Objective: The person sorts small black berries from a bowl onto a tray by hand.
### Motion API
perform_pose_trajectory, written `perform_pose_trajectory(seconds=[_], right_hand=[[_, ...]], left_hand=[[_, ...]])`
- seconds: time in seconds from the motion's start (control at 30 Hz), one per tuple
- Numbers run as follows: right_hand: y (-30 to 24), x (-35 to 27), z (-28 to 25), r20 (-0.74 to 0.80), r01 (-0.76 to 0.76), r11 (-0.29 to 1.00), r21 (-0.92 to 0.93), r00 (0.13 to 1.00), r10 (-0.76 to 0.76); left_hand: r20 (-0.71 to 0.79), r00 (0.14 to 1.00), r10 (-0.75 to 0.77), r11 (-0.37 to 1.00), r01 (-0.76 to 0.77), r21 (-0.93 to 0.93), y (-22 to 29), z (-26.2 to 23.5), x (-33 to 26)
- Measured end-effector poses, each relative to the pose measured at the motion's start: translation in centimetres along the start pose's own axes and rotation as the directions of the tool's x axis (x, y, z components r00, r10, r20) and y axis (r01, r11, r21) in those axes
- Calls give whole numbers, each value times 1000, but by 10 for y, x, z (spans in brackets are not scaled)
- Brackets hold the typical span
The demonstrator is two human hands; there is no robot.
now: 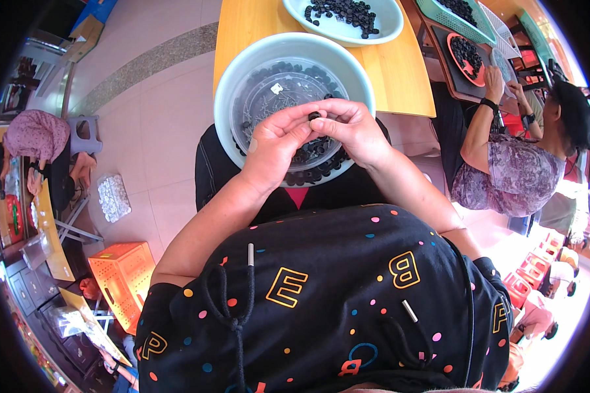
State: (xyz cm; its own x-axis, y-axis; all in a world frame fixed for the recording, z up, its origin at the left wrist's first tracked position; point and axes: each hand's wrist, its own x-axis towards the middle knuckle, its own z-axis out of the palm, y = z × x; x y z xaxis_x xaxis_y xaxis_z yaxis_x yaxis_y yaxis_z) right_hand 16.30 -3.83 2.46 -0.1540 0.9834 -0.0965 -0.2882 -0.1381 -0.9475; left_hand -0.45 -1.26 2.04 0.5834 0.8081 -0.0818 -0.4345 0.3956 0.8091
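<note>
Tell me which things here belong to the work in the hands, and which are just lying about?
In the work:
left hand and right hand, pinching a small black ring
grey basin on the lap
clear tray of black rings inside it

Lying about:
orange crate on the floor
grey stool
white bowl of black pieces on the wooden table

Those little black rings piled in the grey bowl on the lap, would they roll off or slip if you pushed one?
Probably light: both hands pinch one black ring with fingertips alone. Being round and small, it may roll or slip away if nudged on edge. The bowl's raised rim likely keeps loose ones in.
</note>
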Motion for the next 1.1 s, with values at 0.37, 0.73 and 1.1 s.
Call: perform_pose_trajectory(seconds=[0.37,0.73,1.1], right_hand=[[-21,-7,5,32,235,755,-612,962,-273],[-11,-5,2,45,287,790,-542,948,-314],[-3,0,-3,35,161,977,-141,987,-157]], left_hand=[[65,993,95,964,-108,241,6,-5,-5],[98,986,132,963,-151,222,5,-5,-6],[89,993,84,984,-97,150,6,-5,-4]])
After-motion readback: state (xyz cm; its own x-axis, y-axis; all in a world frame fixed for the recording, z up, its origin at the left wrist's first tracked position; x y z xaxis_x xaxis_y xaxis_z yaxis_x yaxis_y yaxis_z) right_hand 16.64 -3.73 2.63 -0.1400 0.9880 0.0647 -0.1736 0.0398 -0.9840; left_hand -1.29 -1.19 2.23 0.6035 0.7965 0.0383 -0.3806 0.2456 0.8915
